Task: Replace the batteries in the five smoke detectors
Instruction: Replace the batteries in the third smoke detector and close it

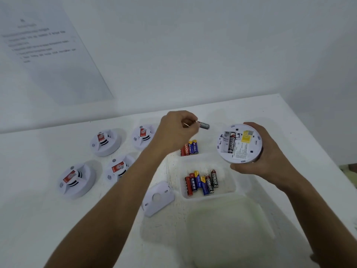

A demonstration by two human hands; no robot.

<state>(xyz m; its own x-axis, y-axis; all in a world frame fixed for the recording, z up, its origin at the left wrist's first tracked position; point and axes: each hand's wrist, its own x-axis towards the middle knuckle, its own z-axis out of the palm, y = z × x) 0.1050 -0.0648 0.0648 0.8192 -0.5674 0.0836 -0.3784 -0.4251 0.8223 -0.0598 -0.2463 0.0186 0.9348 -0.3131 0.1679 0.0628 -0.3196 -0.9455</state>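
My right hand (266,151) holds a white round smoke detector (239,144) with its back facing up; one black battery sits in its open compartment beside an empty slot. My left hand (177,130) pinches a dark battery (204,125) above the far clear container (202,151), which holds several batteries (189,148). A nearer clear container (229,190) holds several more batteries (201,182). Several other smoke detectors lie face up at the left, among them one at the back (105,142) and one at the front (76,180).
A white mounting plate (158,198) lies loose in front of the containers. A translucent lid (228,229) rests near the table's front. A printed sheet (48,51) hangs on the wall at the left. The table's right edge (318,151) runs just beyond my right hand.
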